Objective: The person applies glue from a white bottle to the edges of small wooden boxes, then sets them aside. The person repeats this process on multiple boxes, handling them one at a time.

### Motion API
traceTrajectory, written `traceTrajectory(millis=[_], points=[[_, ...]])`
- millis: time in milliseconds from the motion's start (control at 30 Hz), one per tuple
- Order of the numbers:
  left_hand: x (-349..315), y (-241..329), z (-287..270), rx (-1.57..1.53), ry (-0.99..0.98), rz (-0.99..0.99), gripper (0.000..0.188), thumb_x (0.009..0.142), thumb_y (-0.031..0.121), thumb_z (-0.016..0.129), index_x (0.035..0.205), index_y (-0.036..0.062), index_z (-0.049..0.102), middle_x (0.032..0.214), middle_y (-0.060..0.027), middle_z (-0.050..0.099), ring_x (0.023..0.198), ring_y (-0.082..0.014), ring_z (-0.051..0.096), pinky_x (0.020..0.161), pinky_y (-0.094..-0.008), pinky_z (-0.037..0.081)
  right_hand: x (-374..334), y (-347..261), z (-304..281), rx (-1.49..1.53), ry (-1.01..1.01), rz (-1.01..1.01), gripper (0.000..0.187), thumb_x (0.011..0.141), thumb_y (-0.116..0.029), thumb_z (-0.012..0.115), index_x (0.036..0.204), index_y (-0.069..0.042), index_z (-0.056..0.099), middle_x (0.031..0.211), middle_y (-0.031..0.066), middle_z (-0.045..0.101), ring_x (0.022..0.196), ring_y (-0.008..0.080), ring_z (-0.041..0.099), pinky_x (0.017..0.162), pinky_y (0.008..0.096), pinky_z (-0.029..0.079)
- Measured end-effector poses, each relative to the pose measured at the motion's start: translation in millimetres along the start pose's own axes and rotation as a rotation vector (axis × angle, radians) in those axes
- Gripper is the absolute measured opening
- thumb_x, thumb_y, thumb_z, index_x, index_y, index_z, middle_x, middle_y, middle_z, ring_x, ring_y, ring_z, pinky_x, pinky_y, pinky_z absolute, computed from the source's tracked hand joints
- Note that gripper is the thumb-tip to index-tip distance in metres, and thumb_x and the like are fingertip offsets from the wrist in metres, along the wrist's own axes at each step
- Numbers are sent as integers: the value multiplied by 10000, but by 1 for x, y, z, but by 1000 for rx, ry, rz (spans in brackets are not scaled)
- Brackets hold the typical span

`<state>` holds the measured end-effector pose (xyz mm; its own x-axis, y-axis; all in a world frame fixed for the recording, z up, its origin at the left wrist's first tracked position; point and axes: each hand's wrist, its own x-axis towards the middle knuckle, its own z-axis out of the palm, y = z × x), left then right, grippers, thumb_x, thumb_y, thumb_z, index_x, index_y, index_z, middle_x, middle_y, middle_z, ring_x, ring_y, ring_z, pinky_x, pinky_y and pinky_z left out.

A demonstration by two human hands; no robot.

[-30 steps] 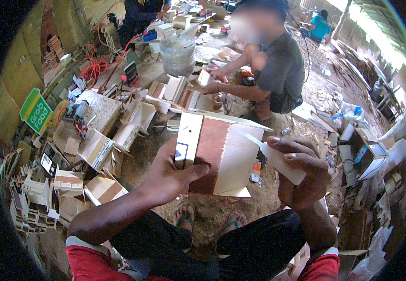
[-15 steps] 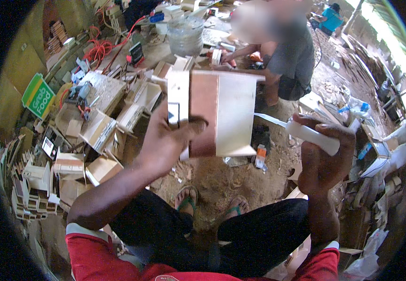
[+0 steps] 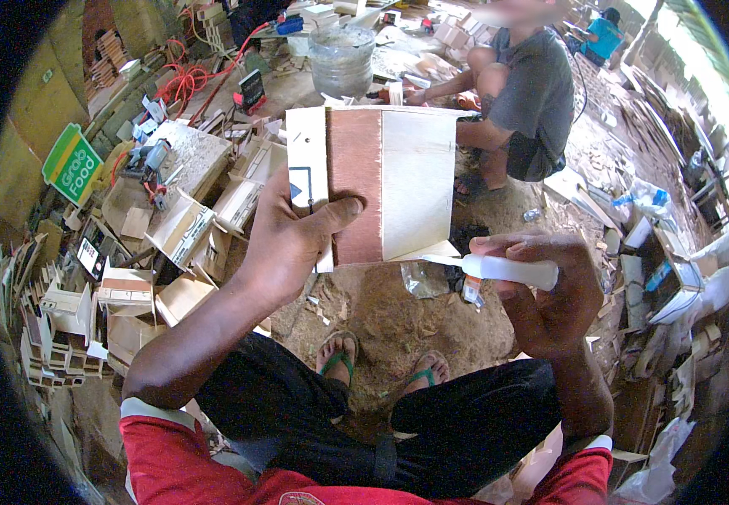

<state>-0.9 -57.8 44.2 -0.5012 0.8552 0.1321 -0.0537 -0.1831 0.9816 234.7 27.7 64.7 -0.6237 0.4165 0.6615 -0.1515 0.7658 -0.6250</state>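
My left hand (image 3: 291, 244) grips a small wooden box (image 3: 417, 181) by its left side, the thumb lying over the front. Pale wood, a reddish-brown band and a white strip with a dark blue mark make up its face. In my right hand (image 3: 554, 307) is a white squeeze bottle (image 3: 508, 270) with a long thin nozzle, held almost level. The nozzle tip is at the lower right corner of the box, by a pale ledge; whether it touches, I cannot tell. Inside the bottle, the contents are hidden.
Several similar wooden boxes (image 3: 181, 231) are piled at the left, near a power tool (image 3: 156, 156) on a board. Ahead stand a clear plastic tub (image 3: 341, 63) and a crouching co-worker (image 3: 529, 93). Wood scraps (image 3: 634, 109) lie at the right. An orange-labelled bottle (image 3: 471, 291) stands on the dirt floor.
The squeeze bottle has come left and down, its nozzle moving from the box's right edge to the lower right corner. The box has shifted slightly up and left.
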Motion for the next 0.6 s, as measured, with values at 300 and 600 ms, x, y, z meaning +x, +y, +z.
traceTrajectory(millis=[300, 600], points=[[-1, -4, -1, 130, 0, -27, 203, 836, 17, 651, 1028, 35, 584, 811, 4, 624, 679, -48, 545, 597, -219, 430, -2, 5, 8, -53, 33, -124, 242, 854, -50, 646, 1036, 5, 496, 977, 242, 662, 913, 307, 667, 769, 392, 545], [0, -1, 0, 67, -4, 7, 232, 834, 9, 658, 1046, 33, 565, 757, 23, 612, 521, -9, 450, 450, -206, 337, 1, 3, 8, -131, -104, -249, 272, 863, -65, 646, 1052, -9, 458, 976, 248, 655, 910, 339, 673, 805, 418, 528]])
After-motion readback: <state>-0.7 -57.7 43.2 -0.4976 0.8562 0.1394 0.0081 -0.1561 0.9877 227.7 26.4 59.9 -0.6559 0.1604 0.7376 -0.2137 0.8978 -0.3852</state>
